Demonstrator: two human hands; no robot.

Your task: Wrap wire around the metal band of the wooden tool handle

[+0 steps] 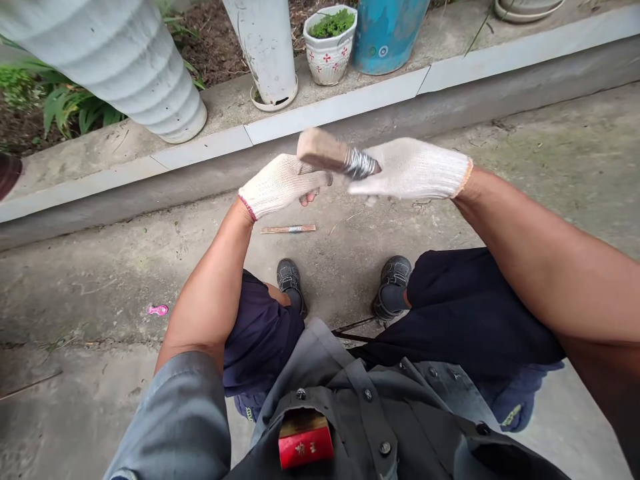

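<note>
A thick, wire-wrapped piece of wood (323, 149), slightly blurred, is held up at a tilt in front of me. Silvery wire is wound around its right part. My right hand (415, 168), in a white knitted glove, grips that wired end between thumb and fingers. My left hand (283, 185), gloved too, is closed just below the wood's left end, one bare fingertip showing. Whether it touches the wood, or what is in its fingers, I cannot make out. Below the hands, a thin wooden stick (280, 230) with wire around its middle lies on the concrete.
A low ledge (330, 113) runs across the front, bearing a ribbed white pot (125, 60), a tall white pot (267, 47), a small patterned pot (327, 57) and a blue pot (387, 33). A pink scrap (159, 310) lies left. My shoes (290, 280) stand beneath.
</note>
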